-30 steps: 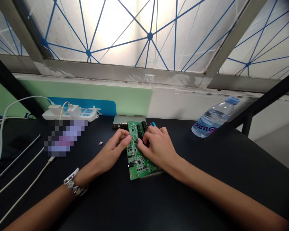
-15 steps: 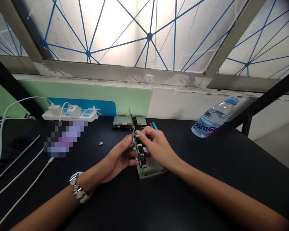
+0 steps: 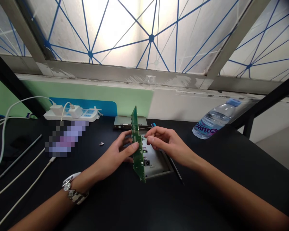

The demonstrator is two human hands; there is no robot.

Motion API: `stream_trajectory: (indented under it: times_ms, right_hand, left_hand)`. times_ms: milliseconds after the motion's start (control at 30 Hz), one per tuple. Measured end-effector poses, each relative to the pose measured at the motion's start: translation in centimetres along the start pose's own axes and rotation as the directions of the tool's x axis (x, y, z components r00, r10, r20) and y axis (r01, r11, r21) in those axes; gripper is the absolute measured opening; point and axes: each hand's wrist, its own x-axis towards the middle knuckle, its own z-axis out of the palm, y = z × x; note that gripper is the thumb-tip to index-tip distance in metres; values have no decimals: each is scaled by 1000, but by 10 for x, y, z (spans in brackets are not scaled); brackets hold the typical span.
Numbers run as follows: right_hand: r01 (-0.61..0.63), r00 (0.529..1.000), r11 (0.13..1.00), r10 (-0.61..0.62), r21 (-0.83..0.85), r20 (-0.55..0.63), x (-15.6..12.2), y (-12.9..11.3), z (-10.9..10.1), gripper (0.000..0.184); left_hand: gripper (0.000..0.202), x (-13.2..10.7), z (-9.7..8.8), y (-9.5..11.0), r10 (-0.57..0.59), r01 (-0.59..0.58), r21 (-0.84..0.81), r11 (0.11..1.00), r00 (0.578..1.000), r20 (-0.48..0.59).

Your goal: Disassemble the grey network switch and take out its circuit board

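Note:
A green circuit board (image 3: 137, 150) stands on its long edge, tilted up off a grey metal drive case (image 3: 156, 162) that lies flat on the black table. My left hand (image 3: 117, 154) grips the board's left face, thumb and fingers pinched on it. My right hand (image 3: 168, 142) pinches the board's upper part from the right, above the case. A screwdriver with a blue handle (image 3: 153, 125) and a dark shaft (image 3: 175, 170) lies under my right hand beside the case.
A second grey drive (image 3: 125, 122) lies at the back of the table. A small screw (image 3: 101, 143) rests left of my hands. A white power strip (image 3: 69, 114) with chargers and white cables (image 3: 19, 179) occupies the left. A water bottle (image 3: 214, 123) lies at the right.
The board lay flat on the case one second ago; both hands have swung it up on edge and over toward the left, uncovering the case's inner face.

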Motion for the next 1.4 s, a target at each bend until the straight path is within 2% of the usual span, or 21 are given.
stream_trajectory:
  times_ms: [300, 533, 667, 767, 900, 1033, 1167, 1400]
  right_hand:
    - [-6, 1000, 997, 7, 71, -6, -2, -4, -1, 28]
    - [-15, 996, 997, 22, 82, -81, 6, 5, -17, 18]
    - [-54, 996, 996, 60, 76, -73, 12, 19, -23, 18]
    - [-82, 995, 994, 86, 76, -56, 16, 29, -21, 20]
    - [-98, 995, 994, 99, 54, -29, 17, 36, -15, 20]
    - [-98, 995, 995, 98, 8, 4, 16, 33, -9, 17]
    - [-121, 991, 992, 122, -17, 56, 13, 26, -1, 15]
    - [-122, 990, 992, 124, -30, 63, 11, 27, 8, 14]
  left_hand:
    - [60, 0, 1, 7, 5, -5, 59, 998, 1000, -8]
    - [52, 8, -13, 7, 59, -43, 99, 994, 986, -156]
    - [46, 9, -20, 9, 134, -113, 126, 986, 975, -178]
    - [47, 8, -19, 12, 174, -157, 113, 981, 970, -168]
    - [46, 6, -12, 13, 173, -174, 12, 985, 975, -141]
    - [46, 5, -3, 11, 159, -166, -84, 983, 984, -84]
    - [44, 6, 2, 8, 140, -144, -113, 983, 989, -36]
    - [37, 5, 4, 7, 152, -155, -111, 982, 988, -37]
